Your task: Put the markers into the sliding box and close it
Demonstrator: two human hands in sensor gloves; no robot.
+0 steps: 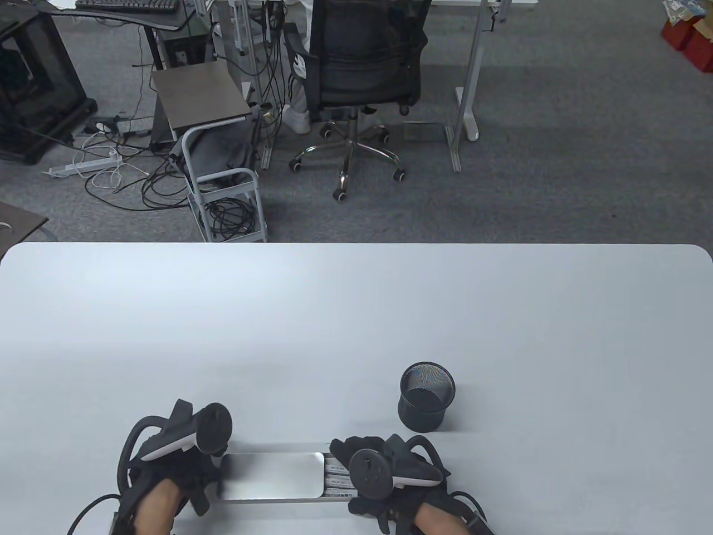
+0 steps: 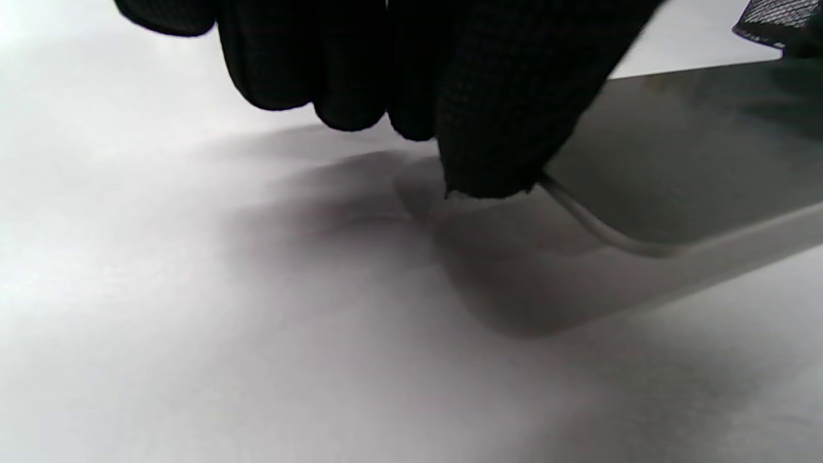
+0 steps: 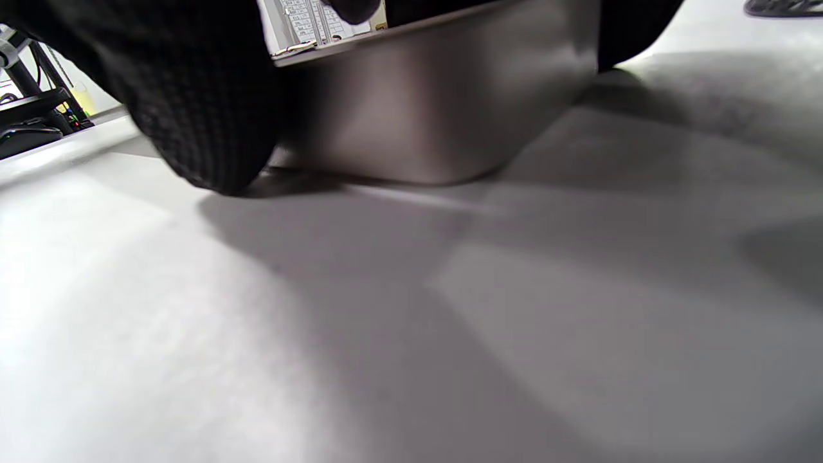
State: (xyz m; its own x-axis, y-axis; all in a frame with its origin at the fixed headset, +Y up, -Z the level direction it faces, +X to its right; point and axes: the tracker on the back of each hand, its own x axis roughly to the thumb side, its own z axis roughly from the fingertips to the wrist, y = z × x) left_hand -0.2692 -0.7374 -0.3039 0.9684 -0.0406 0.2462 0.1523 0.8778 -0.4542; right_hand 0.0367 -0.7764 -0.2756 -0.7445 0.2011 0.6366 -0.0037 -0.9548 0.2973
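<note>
The metal sliding box (image 1: 271,475) lies at the table's near edge, its shiny lid covering most of it. White markers (image 1: 338,476) show in the gap at its right end. My left hand (image 1: 209,482) holds the box's left end; in the left wrist view its thumb (image 2: 508,116) sits on the lid's (image 2: 694,161) end edge, with the other fingers curled behind. My right hand (image 1: 344,471) grips the right end. In the right wrist view its thumb (image 3: 193,109) and another finger flank the box wall (image 3: 450,109), with the markers' labels (image 3: 308,22) above.
A black mesh pen cup (image 1: 426,395) stands just beyond the box's right end, close to my right hand. The white table (image 1: 356,312) stretches far ahead. Office chair, cart and cables are on the floor beyond it.
</note>
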